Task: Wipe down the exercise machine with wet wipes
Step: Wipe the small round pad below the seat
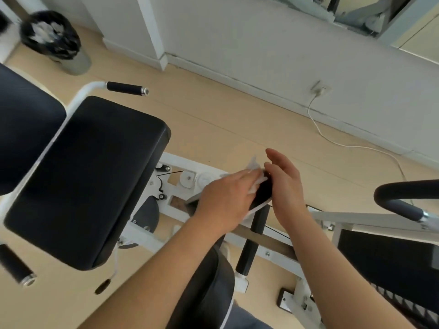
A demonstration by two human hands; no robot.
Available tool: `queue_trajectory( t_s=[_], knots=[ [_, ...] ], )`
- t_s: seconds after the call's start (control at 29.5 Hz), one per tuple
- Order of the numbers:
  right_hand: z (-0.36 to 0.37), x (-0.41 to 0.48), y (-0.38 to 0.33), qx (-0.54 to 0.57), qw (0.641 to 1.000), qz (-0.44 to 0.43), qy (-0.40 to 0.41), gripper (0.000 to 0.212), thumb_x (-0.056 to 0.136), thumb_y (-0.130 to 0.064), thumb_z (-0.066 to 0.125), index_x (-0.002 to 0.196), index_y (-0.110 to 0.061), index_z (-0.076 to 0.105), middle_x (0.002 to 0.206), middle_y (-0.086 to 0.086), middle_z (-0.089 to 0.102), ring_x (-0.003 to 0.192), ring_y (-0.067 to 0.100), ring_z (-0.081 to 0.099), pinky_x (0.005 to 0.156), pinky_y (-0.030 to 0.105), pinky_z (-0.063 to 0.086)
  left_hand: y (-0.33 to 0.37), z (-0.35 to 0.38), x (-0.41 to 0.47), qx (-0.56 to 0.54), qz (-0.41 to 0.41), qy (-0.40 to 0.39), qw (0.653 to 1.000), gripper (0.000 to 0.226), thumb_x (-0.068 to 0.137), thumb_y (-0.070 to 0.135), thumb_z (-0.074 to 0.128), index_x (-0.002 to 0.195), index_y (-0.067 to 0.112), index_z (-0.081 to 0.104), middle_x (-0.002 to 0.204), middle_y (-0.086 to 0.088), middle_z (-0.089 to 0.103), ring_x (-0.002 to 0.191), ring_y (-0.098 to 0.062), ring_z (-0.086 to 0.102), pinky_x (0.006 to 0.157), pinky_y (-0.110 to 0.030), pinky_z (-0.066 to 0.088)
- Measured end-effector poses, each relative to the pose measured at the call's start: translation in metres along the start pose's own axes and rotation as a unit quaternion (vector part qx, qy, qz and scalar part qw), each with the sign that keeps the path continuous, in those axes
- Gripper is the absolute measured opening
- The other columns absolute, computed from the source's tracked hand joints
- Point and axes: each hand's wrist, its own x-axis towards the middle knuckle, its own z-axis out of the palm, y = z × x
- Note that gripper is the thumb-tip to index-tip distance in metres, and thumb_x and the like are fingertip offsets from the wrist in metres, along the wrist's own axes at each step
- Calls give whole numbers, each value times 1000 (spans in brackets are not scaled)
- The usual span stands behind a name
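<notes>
Pale wood floor (237, 119), gym room: exercise machine (95, 174), black grip (264, 193) between both hands, left hand (225, 198) fingers pinching wet wipe (255, 180) against it, right hand (287, 186) fingers straight, empty, seemingly steadying its far side.

Wet wipe (255, 173) is mostly buried under the left grip (225, 200). The roller pad (262, 195) loses its top end between that and the right grip (286, 186). Bin (51, 35) is blur-smeared, backrest pad (23, 129) edge-cut.

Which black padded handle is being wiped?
The central handle: the left hand holds a wet wipe against it, the right hand touches it.
</notes>
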Motion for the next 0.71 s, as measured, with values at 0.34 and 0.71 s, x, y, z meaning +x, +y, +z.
queue_trajectory(
  t_s=[0.34, 0.71],
  knots=[
    [22, -70, 36, -494, 838, -220, -68, 48, 104, -36, 33, 152, -29, 29, 164, 3, -7, 150, 21, -11, 120, 42, 2, -101, 66, -130, -261, -296, -67, 916, 29, 102, 36, 43, 120, 35, 65, 122, 2, 67, 119, -18, 57, 94, -25, 42],
    [57, -232, 140, -181, 981, -62, 23, 50, 105, -30, 31, 154, -23, 25, 162, -7, 16, 148, 5, 13, 123, 35, 16, -16, 49, -254, -225, -20, -25, 974, 65, 94, 59, 2, 154, 33, 3, 158, 24, 0, 142, 12, -5, 112, -7, 6]
  ],
)
